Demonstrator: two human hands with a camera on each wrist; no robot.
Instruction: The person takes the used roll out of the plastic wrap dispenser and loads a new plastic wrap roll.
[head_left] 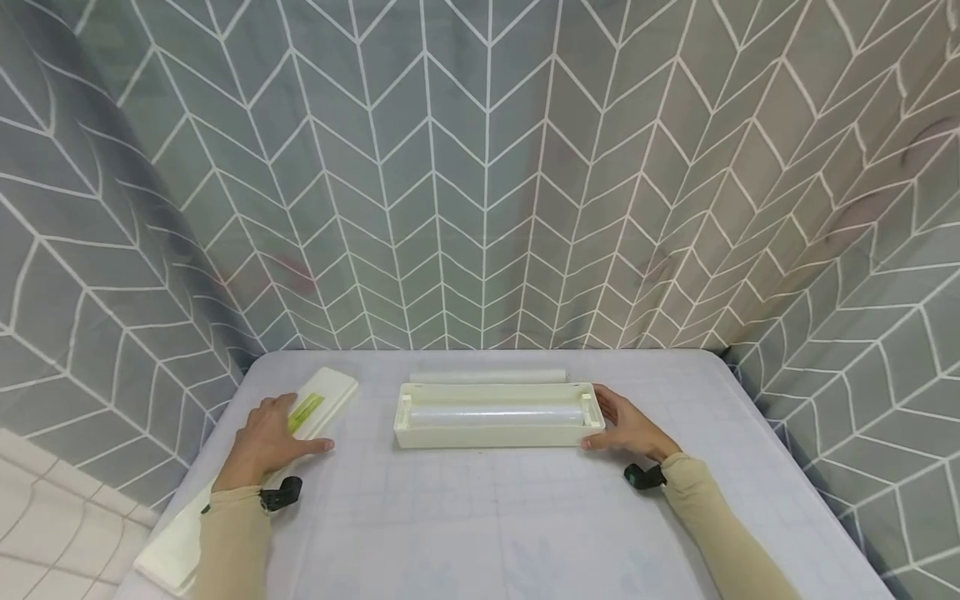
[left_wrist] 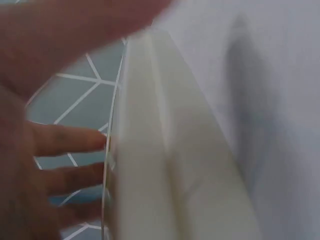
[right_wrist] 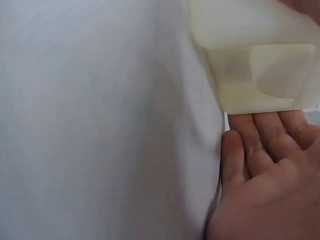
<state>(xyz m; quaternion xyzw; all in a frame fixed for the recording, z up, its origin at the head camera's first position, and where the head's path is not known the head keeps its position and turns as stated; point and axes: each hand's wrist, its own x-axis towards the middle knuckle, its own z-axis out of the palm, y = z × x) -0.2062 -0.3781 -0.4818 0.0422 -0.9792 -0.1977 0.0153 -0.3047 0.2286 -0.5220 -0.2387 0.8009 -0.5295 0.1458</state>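
Observation:
A long cream plastic-wrap dispenser box (head_left: 487,437) lies uncovered near the table's far edge. Inside it runs a roll of clear plastic wrap (head_left: 498,414). My right hand (head_left: 626,429) holds the box's right end, thumb at the front corner and fingers at the back; in the right wrist view these fingers (right_wrist: 272,135) meet the end wall. To the left lies a long cream lid (head_left: 330,392) with a yellow-green label (head_left: 306,413). Over its middle is my left hand (head_left: 262,442), thumb spread wide and fingers nearly straight along its far side, partly hiding it.
A white tube-like strip (head_left: 487,376) lies just behind the box. The pale tablecloth (head_left: 480,517) covers the table, with its far edge close behind these things. Grey patterned curtains (head_left: 480,167) hang around the back and sides. White tiles (head_left: 52,517) show at lower left.

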